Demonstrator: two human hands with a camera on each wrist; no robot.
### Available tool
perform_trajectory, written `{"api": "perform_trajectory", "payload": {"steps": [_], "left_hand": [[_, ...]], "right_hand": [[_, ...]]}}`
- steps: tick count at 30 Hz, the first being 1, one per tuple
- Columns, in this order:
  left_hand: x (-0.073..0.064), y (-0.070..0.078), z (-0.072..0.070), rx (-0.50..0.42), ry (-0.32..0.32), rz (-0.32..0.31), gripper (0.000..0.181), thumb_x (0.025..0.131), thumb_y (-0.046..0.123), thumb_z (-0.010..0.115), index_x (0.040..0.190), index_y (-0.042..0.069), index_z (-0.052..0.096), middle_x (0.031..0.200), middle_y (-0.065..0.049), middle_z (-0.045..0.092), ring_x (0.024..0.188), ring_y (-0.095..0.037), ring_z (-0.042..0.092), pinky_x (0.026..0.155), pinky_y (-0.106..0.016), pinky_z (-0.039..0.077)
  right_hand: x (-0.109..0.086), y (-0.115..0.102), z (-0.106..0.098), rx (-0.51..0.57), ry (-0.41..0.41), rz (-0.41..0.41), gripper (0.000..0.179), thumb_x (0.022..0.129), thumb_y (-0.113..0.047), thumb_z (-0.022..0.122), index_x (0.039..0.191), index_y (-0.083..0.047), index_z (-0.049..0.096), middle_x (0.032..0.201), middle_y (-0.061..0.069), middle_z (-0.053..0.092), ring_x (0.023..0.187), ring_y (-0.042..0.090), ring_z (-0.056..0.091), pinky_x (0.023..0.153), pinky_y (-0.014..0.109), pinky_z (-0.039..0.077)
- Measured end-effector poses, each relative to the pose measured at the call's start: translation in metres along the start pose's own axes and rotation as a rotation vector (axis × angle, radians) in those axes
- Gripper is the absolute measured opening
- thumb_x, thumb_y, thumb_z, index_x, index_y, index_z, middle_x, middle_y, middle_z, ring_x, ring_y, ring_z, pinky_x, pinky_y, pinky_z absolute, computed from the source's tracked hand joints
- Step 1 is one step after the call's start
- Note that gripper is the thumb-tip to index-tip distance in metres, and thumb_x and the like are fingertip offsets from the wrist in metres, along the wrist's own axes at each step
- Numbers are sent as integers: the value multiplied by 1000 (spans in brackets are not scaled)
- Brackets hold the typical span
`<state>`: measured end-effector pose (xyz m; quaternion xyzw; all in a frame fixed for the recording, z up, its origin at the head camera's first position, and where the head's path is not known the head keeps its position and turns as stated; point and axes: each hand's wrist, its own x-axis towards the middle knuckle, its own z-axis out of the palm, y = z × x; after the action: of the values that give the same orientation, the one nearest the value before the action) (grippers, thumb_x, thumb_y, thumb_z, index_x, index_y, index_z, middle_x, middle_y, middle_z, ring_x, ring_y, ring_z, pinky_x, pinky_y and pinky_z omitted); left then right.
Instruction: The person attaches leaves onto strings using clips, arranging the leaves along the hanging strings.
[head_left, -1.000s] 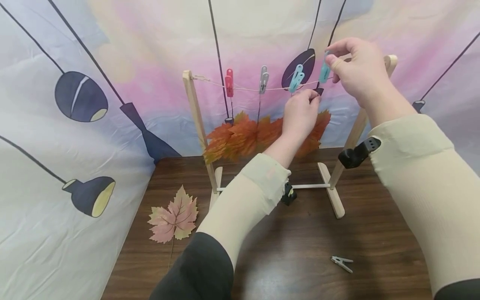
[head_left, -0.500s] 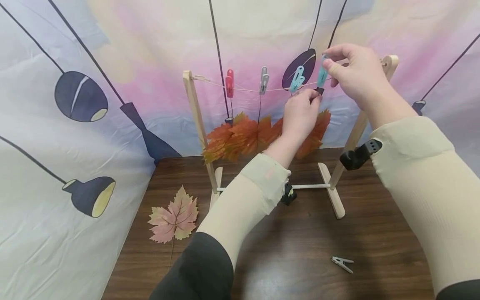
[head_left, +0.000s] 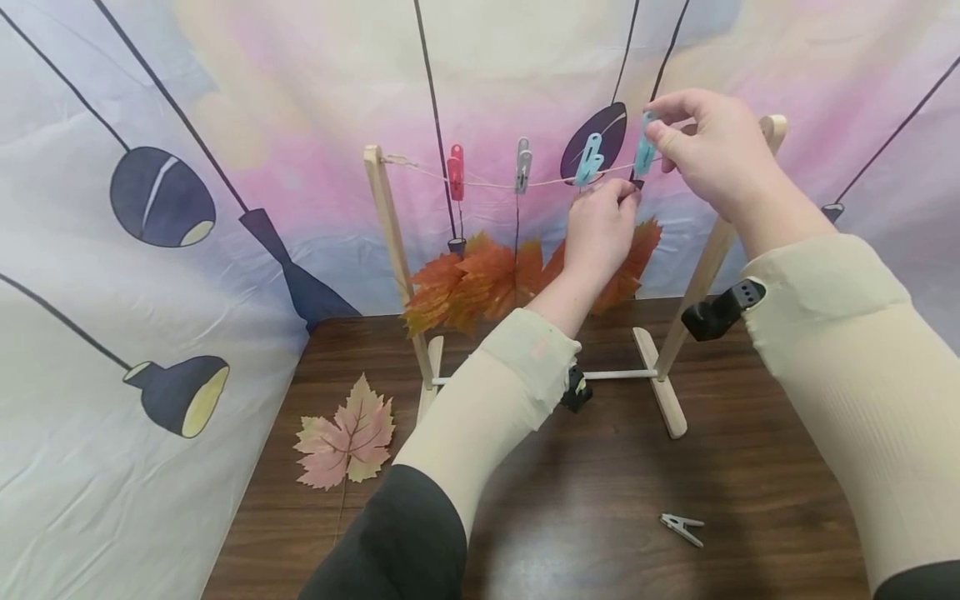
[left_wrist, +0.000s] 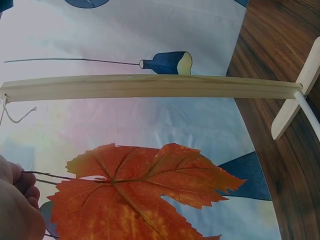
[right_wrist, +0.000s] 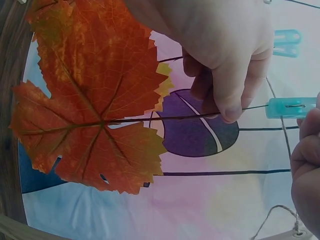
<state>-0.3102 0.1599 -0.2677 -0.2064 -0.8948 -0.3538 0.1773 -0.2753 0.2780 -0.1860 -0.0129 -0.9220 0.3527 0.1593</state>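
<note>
My left hand (head_left: 600, 225) pinches the thin stem of an orange maple leaf (right_wrist: 95, 115) just below the string. Up at the string, my right hand (head_left: 712, 154) pinches a light blue clothespin (head_left: 645, 148) between thumb and fingers. In the right wrist view, the stem's tip meets the end of that clothespin (right_wrist: 287, 107), which lies across the string. Whether it bites both cannot be told. Red (head_left: 456, 172), grey (head_left: 522, 167) and blue (head_left: 589, 158) clothespins stand on the string to the left, with orange leaves (head_left: 487, 279) hanging beneath. My left forearm hides part of the leaves.
A wooden frame (head_left: 390, 225) holds the string between two posts. On the brown table (head_left: 585, 500) lie a pinkish leaf (head_left: 348, 437) at left and a grey clothespin (head_left: 682, 529) at front right. A painted cloth (head_left: 285, 100) hangs close behind the frame.
My right hand has come down slightly with the blue clothespin, nearer the left hand's fingertips. The left hand has stayed almost still on the stem.
</note>
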Motion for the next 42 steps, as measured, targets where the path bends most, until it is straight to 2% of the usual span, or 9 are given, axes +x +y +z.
{"api": "perform_trajectory", "payload": {"steps": [8, 11, 14, 15, 19, 23, 27, 31, 42], "left_hand": [[-1, -3, 0, 6, 12, 5, 20, 95, 27, 56, 103, 18, 71, 98, 8, 68, 99, -7, 59, 87, -19, 38], [-4, -5, 1, -23, -8, 5, 21, 93, 31, 58, 101, 16, 70, 93, 7, 65, 96, -7, 56, 84, -19, 39], [-6, -7, 1, -68, -45, -4, 26, 91, 37, 60, 103, 16, 68, 92, 7, 62, 94, -7, 53, 81, -18, 41], [-7, -7, 1, -78, -54, -7, 28, 90, 39, 60, 104, 15, 67, 93, 7, 62, 95, -7, 52, 81, -18, 41], [-9, -8, 1, -101, -65, -27, 34, 89, 41, 61, 110, 14, 66, 99, 6, 63, 100, -8, 52, 85, -17, 40], [-13, -11, 2, -118, -49, -26, 38, 89, 39, 62, 114, 10, 65, 101, 4, 64, 101, -9, 53, 86, -18, 41], [-19, -14, 5, -143, -41, -20, 39, 88, 38, 63, 116, 10, 65, 103, 3, 65, 100, -10, 55, 87, -19, 41], [-24, -17, 8, -160, -60, -19, 41, 88, 39, 63, 118, 11, 64, 105, 2, 64, 100, -10, 55, 88, -19, 40], [-32, -27, 10, -154, -66, 9, 43, 87, 39, 66, 118, 10, 63, 107, 1, 64, 102, -11, 55, 87, -16, 40]], "right_hand": [[-1, 1, 3, -11, -30, 1, 52, 92, -48, 51, 140, -26, 45, 71, -9, 62, 86, 8, 52, 92, 45, -12], [-1, 3, 5, 0, -46, 4, 54, 92, -47, 52, 141, -26, 43, 78, -8, 63, 84, 10, 52, 94, 36, 14], [-1, 6, 7, 64, -58, 10, 55, 91, -45, 56, 141, -25, 44, 95, -6, 64, 82, 10, 54, 70, 28, 33], [-2, 8, 8, 86, -59, 13, 56, 90, -44, 57, 141, -24, 44, 100, -5, 63, 81, 10, 55, 62, 28, 33], [-1, 12, 9, 125, -56, 16, 58, 89, -44, 60, 140, -23, 45, 120, -2, 60, 82, 7, 57, 64, 28, 34], [-1, 15, 9, 112, -36, 10, 59, 88, -45, 60, 140, -21, 45, 128, -5, 57, 78, 1, 57, 85, 28, 24], [-3, 19, 8, 127, -20, 16, 58, 88, -45, 60, 139, -21, 46, 126, -7, 57, 76, 0, 55, 86, 27, 21], [-8, 26, 8, 151, -19, 24, 55, 90, -42, 59, 139, -23, 46, 129, -4, 55, 80, 5, 56, 68, 26, 36], [-21, 46, 16, 150, 15, 18, 51, 89, -44, 59, 136, -26, 50, 122, -3, 58, 83, 9, 57, 72, 28, 36]]}}
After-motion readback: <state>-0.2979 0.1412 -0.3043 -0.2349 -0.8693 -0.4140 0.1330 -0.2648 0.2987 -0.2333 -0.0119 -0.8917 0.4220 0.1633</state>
